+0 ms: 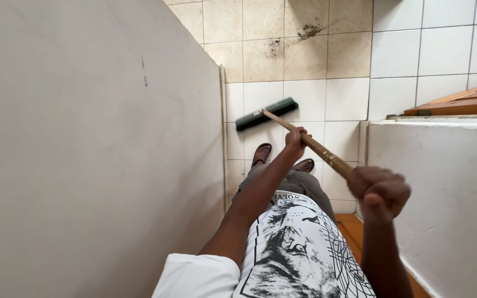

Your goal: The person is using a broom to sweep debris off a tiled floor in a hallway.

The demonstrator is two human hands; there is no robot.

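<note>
Head view, looking down a narrow tiled passage: sweeping in hand, mid-stroke. Left hand [295, 138] wrapped around the middle of the wooden broom handle [310, 144], right hand [379, 190] fisted tight over its upper end. Green push-broom head [266, 113] down on the white floor tiles [344, 99], just ahead of two sandalled feet [261, 153]. Dark dirt patches [307, 31] farther along on the beige tiles, well apart from the bristles. Judged next: a longer reach forward, both grips kept firm, bristles flat, clear of the left wall [95, 143].
</note>
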